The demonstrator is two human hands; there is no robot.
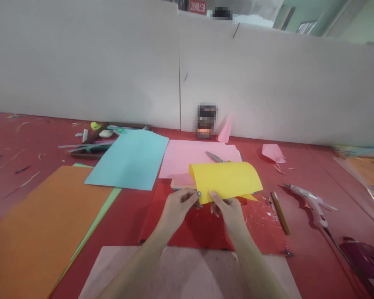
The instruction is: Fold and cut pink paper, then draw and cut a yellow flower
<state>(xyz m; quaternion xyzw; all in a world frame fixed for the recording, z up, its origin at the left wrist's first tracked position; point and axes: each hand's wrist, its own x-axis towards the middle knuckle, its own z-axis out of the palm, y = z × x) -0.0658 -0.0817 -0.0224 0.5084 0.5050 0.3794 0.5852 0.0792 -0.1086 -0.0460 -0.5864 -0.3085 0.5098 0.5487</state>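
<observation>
Both hands pinch the near edge of the yellow sheet (pixel 227 178): my left hand (pixel 177 205) has its grip closed on the left corner, and my right hand (pixel 229 209) has thumb and fingers closed on the edge just beside it.

The worktop (pixel 34 137) carries a red sheet (pixel 202 230), and the yellow sheet hangs over that red sheet's far edge, curled over itself and not yet creased. An orange sheet (pixel 34 224) lies well left of the red sheet, a blue sheet (pixel 129 160) beyond its left corner and a pink sheet (pixel 187 155) beyond its far edge, with scissors (pixel 215 157) on the pink. A glue gun (pixel 311 203) rests to the right of the red sheet.

The yellow sheet's long axis runs left to right, its right end a little farther from me. Its rounded bend faces the far wall and its loose edges face me. To my eye a clean fold needs those edges matched corner to corner, with the grip kept firm before the bend is pressed flat from the middle outward.
</observation>
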